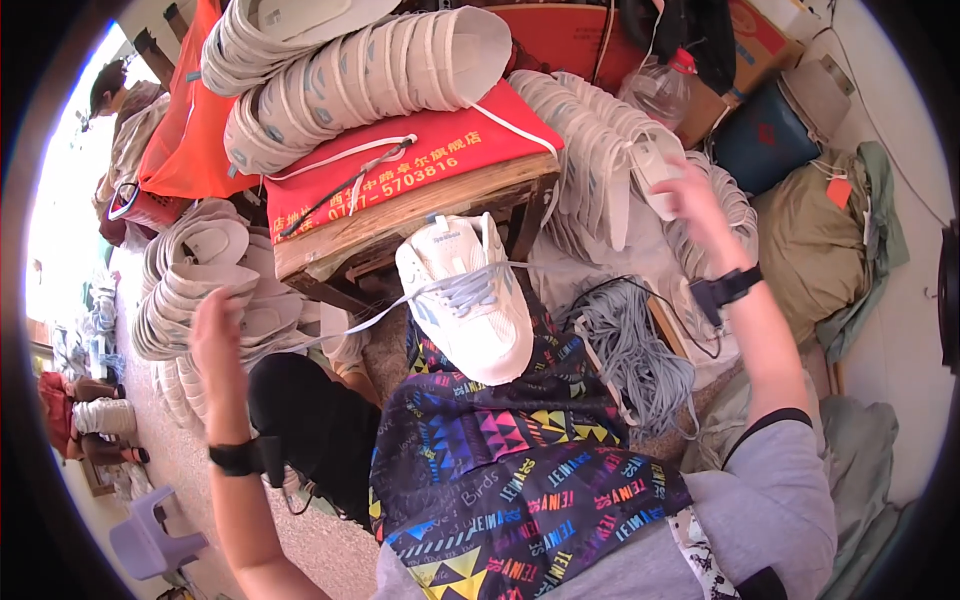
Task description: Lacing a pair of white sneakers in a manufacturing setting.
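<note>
A cream sneaker (470, 310) with a ribbed tongue rests on my patterned apron (520, 460), toe toward me and heel against the wooden stool. Grey-blue shoelace (400, 302) is threaded across its upper, and its two ends stretch out to either side. My left hand (218, 335), blurred by motion, is raised at the left where one lace end runs to its fingers. My right hand (692, 200) is lifted at the right, beside a row of cream shoe uppers (590, 150). Its fingers are smeared, and the right lace end fades from sight before reaching them.
A wooden stool (420, 215) carries a red bag and stacked uppers (360, 90). More uppers (200, 270) lie at left. Loose grey laces (635, 345) pile at my right. Beyond are a plastic bottle (660, 90), a blue container (765, 140), a purple stool (155, 535) and another person (130, 120).
</note>
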A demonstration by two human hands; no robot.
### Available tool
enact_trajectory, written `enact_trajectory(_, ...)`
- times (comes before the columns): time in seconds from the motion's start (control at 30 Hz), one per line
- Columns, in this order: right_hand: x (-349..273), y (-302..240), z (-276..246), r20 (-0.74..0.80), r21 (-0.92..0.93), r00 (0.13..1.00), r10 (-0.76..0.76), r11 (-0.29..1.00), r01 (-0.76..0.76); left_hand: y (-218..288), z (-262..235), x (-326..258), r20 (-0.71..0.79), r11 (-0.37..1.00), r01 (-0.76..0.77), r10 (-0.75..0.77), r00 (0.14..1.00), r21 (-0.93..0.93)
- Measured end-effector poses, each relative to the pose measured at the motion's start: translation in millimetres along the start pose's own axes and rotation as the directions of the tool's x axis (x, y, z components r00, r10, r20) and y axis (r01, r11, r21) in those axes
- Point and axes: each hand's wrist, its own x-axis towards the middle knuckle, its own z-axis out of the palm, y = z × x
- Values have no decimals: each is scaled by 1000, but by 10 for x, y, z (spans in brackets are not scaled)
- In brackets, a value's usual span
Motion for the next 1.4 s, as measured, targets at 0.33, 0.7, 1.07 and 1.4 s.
enact_trajectory(0.33, -814, -268, 1746, 616, -27, 728, -300, 916, 401, 567, 1702, -764, 633, 906, 375, -173, 755, -199)
enact_trajectory(0.7, -811, -512, 1782, 621, -341, 673, -402, 634, 694, 581, 1749, -854, 690, 891, 428, -216, 691, -150)
enact_trajectory(1.07, -837, -693, 1807, 786, -320, 419, -455, 281, 905, 559, 1893, -683, 573, 994, 85, -108, 813, 67)
enact_trajectory(1.4, -544, -786, 1711, 777, -139, 162, -609, 86, 987, 1119, 1659, -517, 668, 677, -713, 448, 595, 182)
